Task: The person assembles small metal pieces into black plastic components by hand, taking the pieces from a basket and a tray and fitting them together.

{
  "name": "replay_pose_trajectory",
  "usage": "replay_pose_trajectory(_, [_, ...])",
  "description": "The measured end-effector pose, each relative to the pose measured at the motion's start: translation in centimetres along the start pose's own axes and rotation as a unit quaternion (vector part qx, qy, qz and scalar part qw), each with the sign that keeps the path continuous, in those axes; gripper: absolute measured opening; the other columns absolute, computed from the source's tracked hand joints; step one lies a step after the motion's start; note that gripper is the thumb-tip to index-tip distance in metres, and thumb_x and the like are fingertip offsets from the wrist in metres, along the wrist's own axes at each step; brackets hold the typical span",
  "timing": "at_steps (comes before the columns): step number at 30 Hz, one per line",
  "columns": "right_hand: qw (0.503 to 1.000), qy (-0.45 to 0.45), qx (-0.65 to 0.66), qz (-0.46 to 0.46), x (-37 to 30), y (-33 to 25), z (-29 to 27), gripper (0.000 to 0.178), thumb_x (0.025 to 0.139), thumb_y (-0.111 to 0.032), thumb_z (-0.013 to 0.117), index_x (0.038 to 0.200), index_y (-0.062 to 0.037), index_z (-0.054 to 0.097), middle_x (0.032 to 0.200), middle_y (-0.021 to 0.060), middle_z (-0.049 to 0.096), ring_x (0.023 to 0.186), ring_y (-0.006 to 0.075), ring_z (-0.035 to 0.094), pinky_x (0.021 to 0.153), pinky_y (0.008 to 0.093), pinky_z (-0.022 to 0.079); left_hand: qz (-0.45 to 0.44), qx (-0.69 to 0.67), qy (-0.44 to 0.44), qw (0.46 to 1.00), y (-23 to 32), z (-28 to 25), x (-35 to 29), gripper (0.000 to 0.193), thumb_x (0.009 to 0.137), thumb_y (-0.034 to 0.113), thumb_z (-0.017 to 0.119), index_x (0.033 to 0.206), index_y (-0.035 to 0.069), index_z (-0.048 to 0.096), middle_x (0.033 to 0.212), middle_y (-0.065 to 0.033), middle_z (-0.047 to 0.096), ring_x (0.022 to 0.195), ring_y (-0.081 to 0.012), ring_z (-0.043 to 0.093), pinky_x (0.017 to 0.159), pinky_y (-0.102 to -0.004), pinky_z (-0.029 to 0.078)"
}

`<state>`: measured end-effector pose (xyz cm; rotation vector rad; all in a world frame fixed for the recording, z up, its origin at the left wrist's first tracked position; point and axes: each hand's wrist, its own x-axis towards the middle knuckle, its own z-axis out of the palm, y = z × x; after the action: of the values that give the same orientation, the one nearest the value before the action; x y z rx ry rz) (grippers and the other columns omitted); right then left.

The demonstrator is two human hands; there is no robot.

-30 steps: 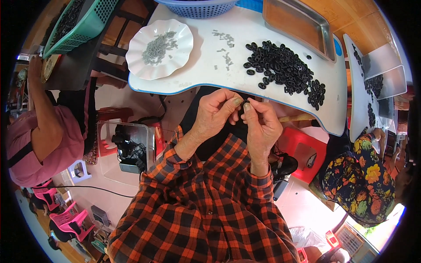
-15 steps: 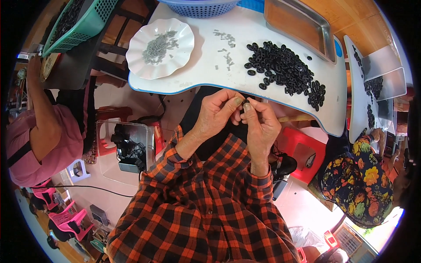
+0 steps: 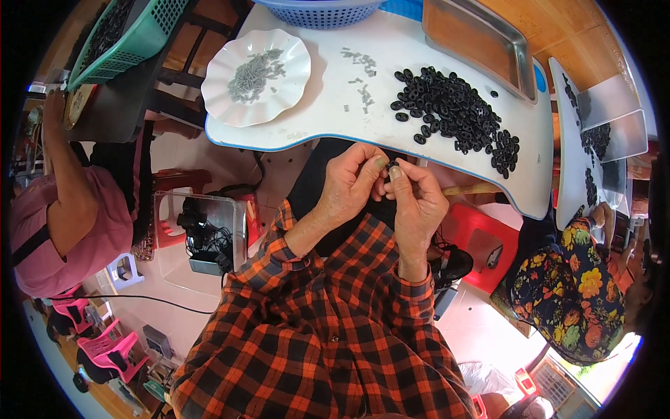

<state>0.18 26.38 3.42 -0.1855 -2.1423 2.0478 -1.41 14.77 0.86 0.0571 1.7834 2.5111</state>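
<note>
Just off the table's near edge, above my lap, my left hand (image 3: 351,180) and my right hand (image 3: 414,199) meet fingertip to fingertip. Between their thumbs and forefingers is a small black oval piece (image 3: 392,164), mostly covered by the fingers. It resembles the oval pieces with holes in the black heap (image 3: 457,108) on the table to the right. Whether a clear bit is also in my fingers cannot be made out. Small clear tube-like pieces (image 3: 366,96) lie scattered on the tabletop, and more fill a white scalloped plate (image 3: 296,85) at the left.
A blue basket (image 3: 317,12) and a metal tray (image 3: 481,42) stand at the back of the white table (image 3: 328,115). People sit at both sides, one in a pink top (image 3: 73,230), one in floral clothing (image 3: 569,293). A red stool (image 3: 481,244) is at lower right.
My hands stay together at nearly the same place. The right thumb and fingers have shifted slightly on the black piece.
</note>
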Motion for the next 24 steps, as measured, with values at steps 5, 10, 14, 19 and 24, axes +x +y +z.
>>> replay_pose_trajectory(5, [0.999,0.002,-0.016,-0.031,-0.3,0.2,0.2,0.007,0.086,0.001,0.061,0.092,0.0034,0.062,0.074,0.0017,0.059,0.062,0.0054,0.055,0.054,0.0188,0.045,0.022,0.024,0.010,0.999,-0.4,0.5,-0.4,0.015,0.095,0.012,0.051,0.089,-0.001,0.054,0.069,-0.0004,0.055,0.055,-0.0029,0.052,0.045,-0.0176,0.043])
replay_pose_trajectory(10, [0.998,0.006,-0.038,-0.042,-0.2,0.1,0.3,0.007,0.086,0.002,0.061,0.092,0.0037,0.061,0.074,0.0015,0.058,0.062,0.0051,0.054,0.054,0.0190,0.045,0.016,0.027,0.031,0.999,-0.5,0.6,-0.5,0.013,0.095,0.011,0.052,0.089,-0.001,0.055,0.069,0.0001,0.056,0.054,-0.0023,0.051,0.045,-0.0174,0.043])
replay_pose_trajectory(14, [1.000,-0.009,0.015,-0.004,-0.1,0.1,0.1,0.009,0.086,0.000,0.061,0.094,0.0031,0.061,0.076,0.0010,0.059,0.065,0.0048,0.054,0.056,0.0186,0.045,0.026,0.029,0.036,0.999,-0.1,0.6,-0.4,0.013,0.095,0.011,0.052,0.090,-0.001,0.056,0.068,0.0003,0.056,0.054,-0.0022,0.051,0.045,-0.0174,0.043])
replay_pose_trajectory(19, [1.000,-0.006,0.015,0.022,0.1,0.2,-0.6,0.011,0.086,-0.003,0.062,0.096,0.0021,0.062,0.079,0.0009,0.062,0.066,0.0047,0.055,0.058,0.0181,0.046,-0.002,0.034,-0.003,0.999,0.2,0.6,-0.2,0.015,0.095,0.012,0.052,0.094,-0.001,0.058,0.068,-0.0006,0.058,0.054,-0.0041,0.051,0.047,-0.0186,0.044])
replay_pose_trajectory(24, [0.999,0.019,0.021,0.045,0.4,0.4,-1.7,0.013,0.086,-0.006,0.064,0.096,0.0011,0.063,0.081,0.0018,0.064,0.065,0.0048,0.057,0.057,0.0178,0.046,0.020,0.115,-0.008,0.993,0.8,0.9,0.9,0.011,0.091,0.008,0.056,0.091,-0.001,0.060,0.070,-0.0028,0.059,0.053,-0.0067,0.055,0.046,-0.0204,0.045])
